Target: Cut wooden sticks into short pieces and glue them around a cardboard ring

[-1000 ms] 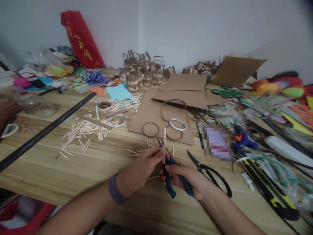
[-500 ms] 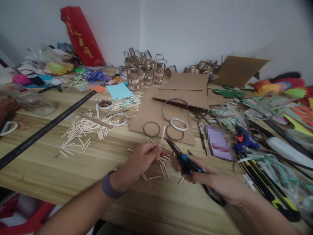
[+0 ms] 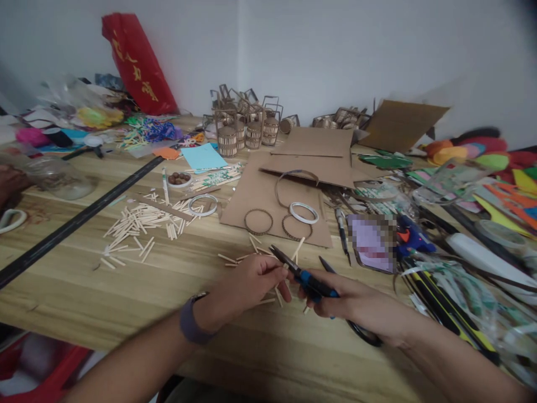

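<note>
My left hand is closed in a pinch on a thin wooden stick that slants up to the right, low over the wooden table. My right hand grips blue-handled cutting pliers, whose dark jaws point left and lie across the stick close to my left fingers. Short cut stick pieces lie on the table under both hands. Black scissors rest partly hidden beneath my right hand.
A pile of cut sticks lies to the left beside a long black ruler. Cardboard sheets with rings and tape rolls lie behind, small cardboard lanterns further back. Tools and coloured foam crowd the right side.
The stick, held upright a second ago, now leans right and lower. My right hand swung the pliers from pointing down to pointing left across the stick. More cut pieces lie below.
</note>
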